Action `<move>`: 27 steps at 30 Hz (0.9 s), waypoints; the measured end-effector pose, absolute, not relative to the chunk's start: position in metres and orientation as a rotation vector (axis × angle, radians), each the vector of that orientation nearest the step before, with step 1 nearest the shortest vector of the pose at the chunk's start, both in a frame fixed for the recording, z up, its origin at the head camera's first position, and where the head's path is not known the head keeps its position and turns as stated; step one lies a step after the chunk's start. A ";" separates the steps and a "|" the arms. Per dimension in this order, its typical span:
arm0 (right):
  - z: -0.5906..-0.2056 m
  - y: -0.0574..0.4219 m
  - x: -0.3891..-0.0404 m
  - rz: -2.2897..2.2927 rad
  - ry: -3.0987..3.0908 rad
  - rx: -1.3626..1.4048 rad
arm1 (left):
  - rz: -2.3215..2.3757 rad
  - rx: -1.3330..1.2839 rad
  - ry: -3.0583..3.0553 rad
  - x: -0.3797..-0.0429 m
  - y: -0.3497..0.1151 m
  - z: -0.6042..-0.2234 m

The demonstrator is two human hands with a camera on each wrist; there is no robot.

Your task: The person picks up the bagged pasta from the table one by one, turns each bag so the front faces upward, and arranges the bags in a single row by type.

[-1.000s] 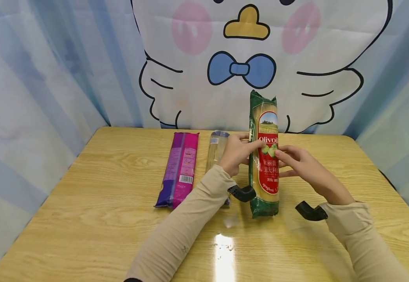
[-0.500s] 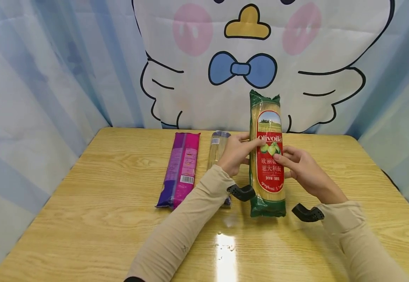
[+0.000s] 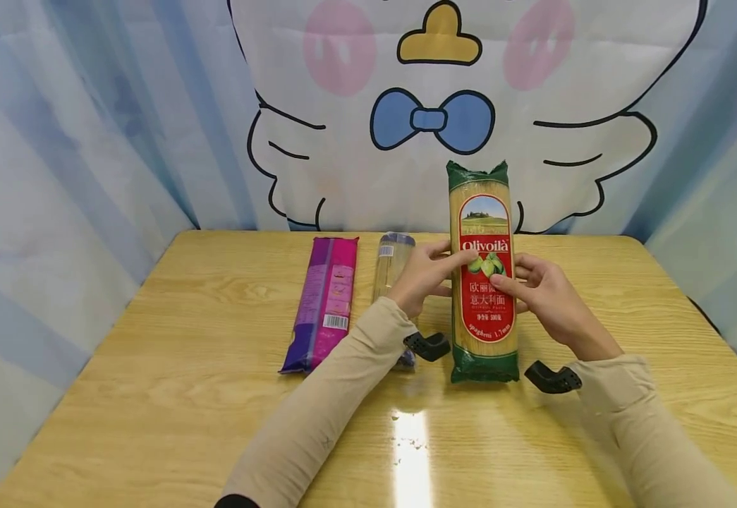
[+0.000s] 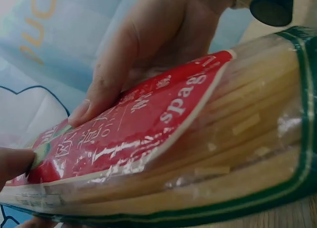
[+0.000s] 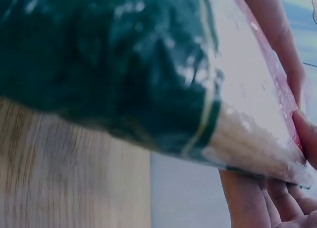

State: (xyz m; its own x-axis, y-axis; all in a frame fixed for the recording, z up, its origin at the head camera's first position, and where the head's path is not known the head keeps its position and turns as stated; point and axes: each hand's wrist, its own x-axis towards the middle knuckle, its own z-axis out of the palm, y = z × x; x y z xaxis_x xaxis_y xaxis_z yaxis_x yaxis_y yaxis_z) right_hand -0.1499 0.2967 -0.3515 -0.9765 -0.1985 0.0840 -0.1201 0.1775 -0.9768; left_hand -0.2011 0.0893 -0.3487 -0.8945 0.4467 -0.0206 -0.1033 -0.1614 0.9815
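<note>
A spaghetti packet (image 3: 487, 310) with green ends and a red label stands nearly upright between both hands, its front facing the head camera. My left hand (image 3: 420, 276) grips its left edge, thumb across the label and fingers mostly hidden behind. On the opposite edge my right hand (image 3: 549, 300) holds it, thumb on the label, fingers behind. Up close in the left wrist view, the clear wrap of the spaghetti packet (image 4: 237, 124) shows yellow strands. The right wrist view is filled by its green end (image 5: 109, 64), with fingers underneath.
Left of the hands, a pink and purple packet (image 3: 326, 303) lies on the wooden table (image 3: 171, 367). Beside it lies a clear noodle packet (image 3: 393, 264), partly covered by the left hand and sleeve. A curtain with a cartoon bird (image 3: 431, 183) hangs behind the table.
The spaghetti packet has turned from slightly edge-on to face the head camera squarely, so more of its label shows. Both hands keep hold; the right hand shifted slightly with it.
</note>
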 end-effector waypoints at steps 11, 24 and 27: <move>-0.353 0.294 -0.152 -1.964 2.348 -0.193 | 2.102 0.315 1.795 -0.196 0.082 -0.354; -0.340 0.297 -0.157 -1.720 2.377 -0.205 | 2.144 0.262 1.839 -0.204 0.076 -0.357; -0.339 0.297 -0.158 -1.701 2.371 -0.180 | 2.149 0.236 1.830 -0.206 0.076 -0.359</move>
